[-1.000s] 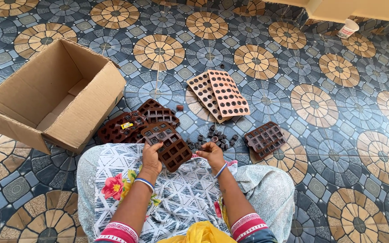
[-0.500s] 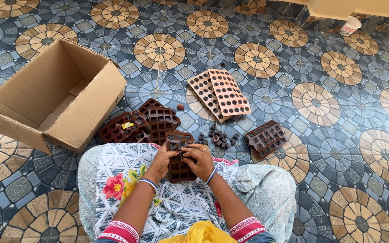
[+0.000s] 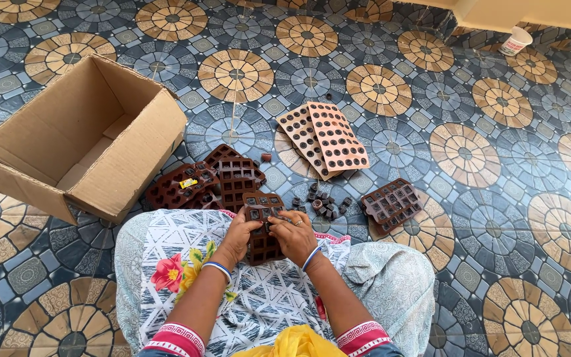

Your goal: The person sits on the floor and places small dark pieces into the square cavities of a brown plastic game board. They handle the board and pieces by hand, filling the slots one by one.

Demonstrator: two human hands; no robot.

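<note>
Just below the middle of the frame, the person sits on the patterned tile floor (image 3: 497, 218) with a dark brown grid tray (image 3: 262, 228) resting on the lap. The left hand (image 3: 239, 233) grips the tray's left edge; the right hand (image 3: 293, 235) lies over its right side, fingers curled down onto the cells. I cannot tell whether they pinch one of the small pieces.

The tray sits on soft printed cloth, not a firm surface, so a hard press could, I think, tip it and shake loose whatever sits in the cells. A scatter of small dark pieces (image 3: 322, 203) lies on the tiles just above the hands; one nudge of a wrist could send them rolling over the busy pattern, where they would be hard to find. Left of centre, more brown trays (image 3: 199, 185) are loosely stacked beside the open cardboard box (image 3: 80, 145) and look ready to slide.
</note>
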